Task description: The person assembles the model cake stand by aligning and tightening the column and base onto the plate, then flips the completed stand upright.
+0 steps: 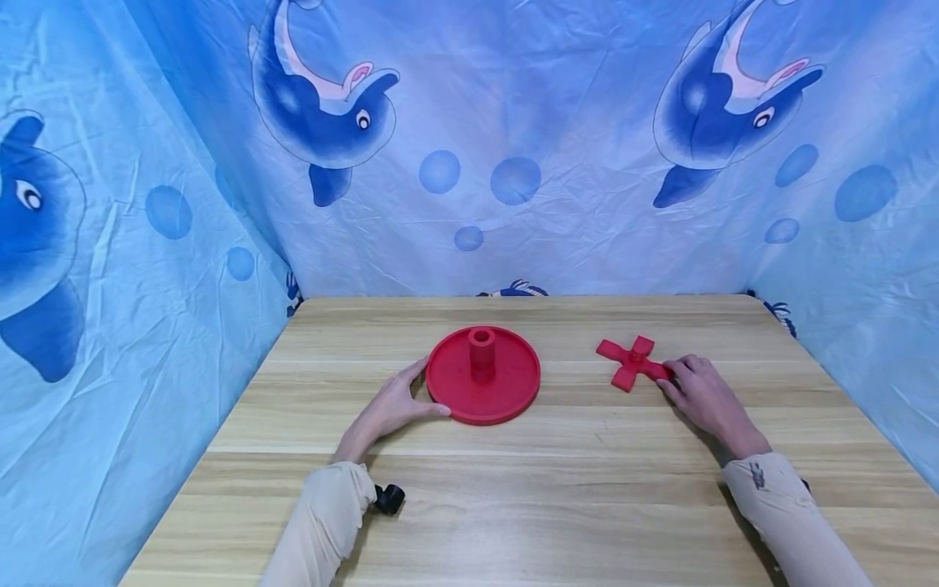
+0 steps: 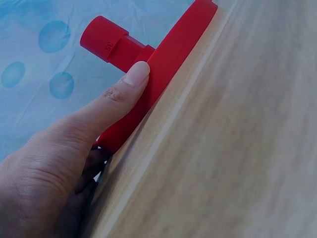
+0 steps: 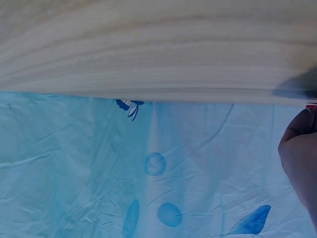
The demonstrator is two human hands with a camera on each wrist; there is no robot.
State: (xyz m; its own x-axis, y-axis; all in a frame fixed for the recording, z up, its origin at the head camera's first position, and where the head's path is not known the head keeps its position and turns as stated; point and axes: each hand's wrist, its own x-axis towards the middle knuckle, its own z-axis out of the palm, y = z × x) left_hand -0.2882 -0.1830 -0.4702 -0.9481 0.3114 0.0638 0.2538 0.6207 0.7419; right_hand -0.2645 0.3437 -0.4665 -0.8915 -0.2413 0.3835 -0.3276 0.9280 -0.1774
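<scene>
A red round base [image 1: 449,391] with a raised rim lies on the table, a hollow post [image 1: 482,359] standing up from its middle. My left hand [image 1: 396,403] holds the base at its left edge, thumb and fingers spread around the rim. In the left wrist view, the thumb [image 2: 116,94] presses the rim's side, and the post [image 2: 106,42] carries the number 35. To the right lies a red four-armed cross piece [image 1: 628,359] with a short central stub. My right hand [image 1: 704,399] pinches the end of its right arm. Only part of that hand [image 3: 299,148] shows in the right wrist view.
The pale wood-grain table [image 1: 543,489] runs back to a blue cloth [image 1: 572,244] with printed dolphins, which also hangs at both sides. A small black device [image 1: 390,499] sits at the left wrist.
</scene>
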